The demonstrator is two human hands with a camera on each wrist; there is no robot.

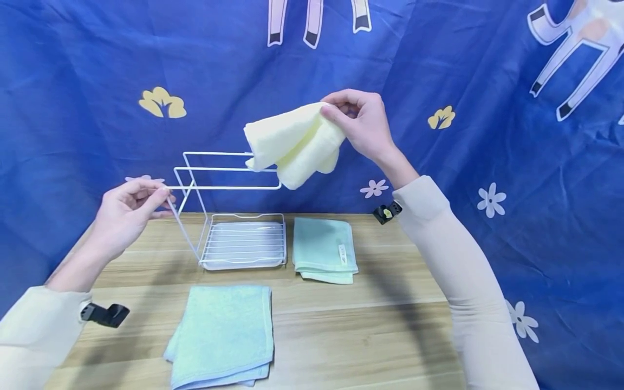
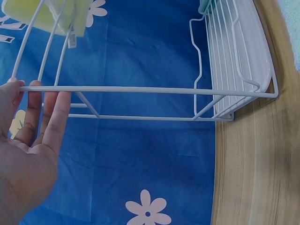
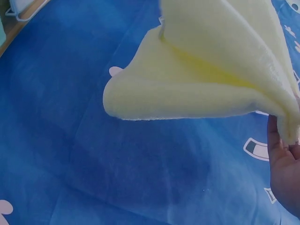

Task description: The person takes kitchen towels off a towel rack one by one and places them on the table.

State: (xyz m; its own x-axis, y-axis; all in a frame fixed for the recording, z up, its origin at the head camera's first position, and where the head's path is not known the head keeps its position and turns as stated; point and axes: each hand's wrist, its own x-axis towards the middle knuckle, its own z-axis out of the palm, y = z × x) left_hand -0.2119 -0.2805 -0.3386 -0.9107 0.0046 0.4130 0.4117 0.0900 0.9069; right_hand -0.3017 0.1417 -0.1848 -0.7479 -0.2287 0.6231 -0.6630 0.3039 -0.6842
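My left hand [image 1: 122, 214] grips the upper left corner of a white wire rack [image 1: 224, 188], thumb on one side and fingers behind the wire in the left wrist view. The rack stands upright, with a white drip tray [image 1: 244, 233] under its bottom wires. Up in the air, my right hand [image 1: 363, 122] pinches a pale yellow towel [image 1: 278, 138] by its upper right corner. Folded and fanned out, the towel hangs in front of the right ends of the rack's top bars, hiding part of them. Its loose folds fill the right wrist view [image 3: 187, 101].
A folded mint green towel [image 1: 322, 246] with a small white label lies just right of the rack. Nearer the front, a folded light blue towel [image 1: 229, 330] lies on the wooden table [image 1: 351, 336]. Behind the table hangs a blue printed curtain [image 1: 219, 92].
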